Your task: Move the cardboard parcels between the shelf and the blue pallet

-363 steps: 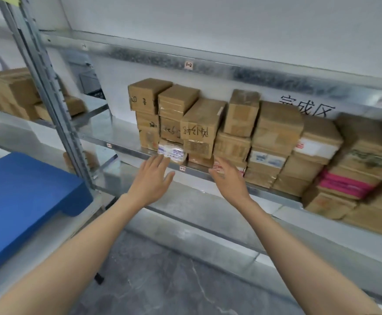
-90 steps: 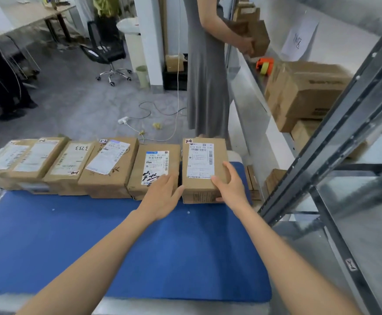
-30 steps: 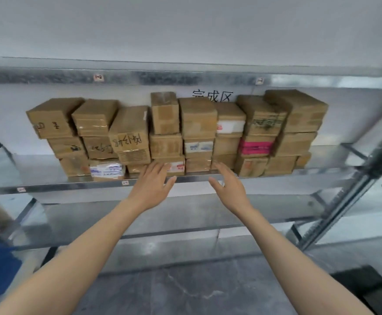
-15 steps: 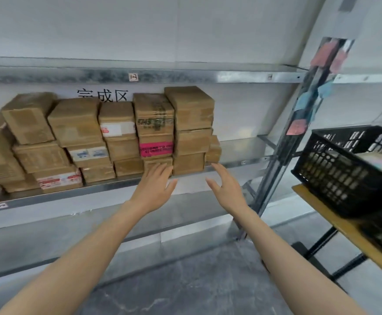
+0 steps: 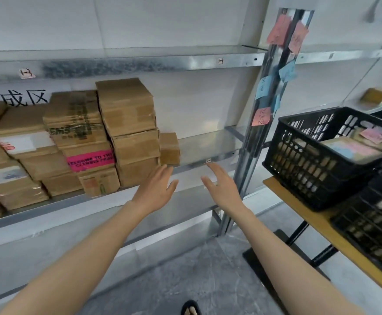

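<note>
Brown cardboard parcels stand in stacks on the metal shelf, filling its left and middle. The rightmost tall stack has a small parcel beside it. My left hand is held out flat with straight fingers, just in front of the shelf edge below that small parcel. To its right my right hand is stretched out the same way, below the bare end of the shelf. Both hands hold nothing. The blue pallet is out of view.
A shelf upright with pink and blue sticky notes stands to the right of my hands. A black plastic crate with items inside sits on a wooden table at the right, another crate beside it. Grey floor lies below.
My view has swung further right along the shelf, so the parcel stacks have slid left and the crate has come closer. My hands stay outstretched and hold nothing.
</note>
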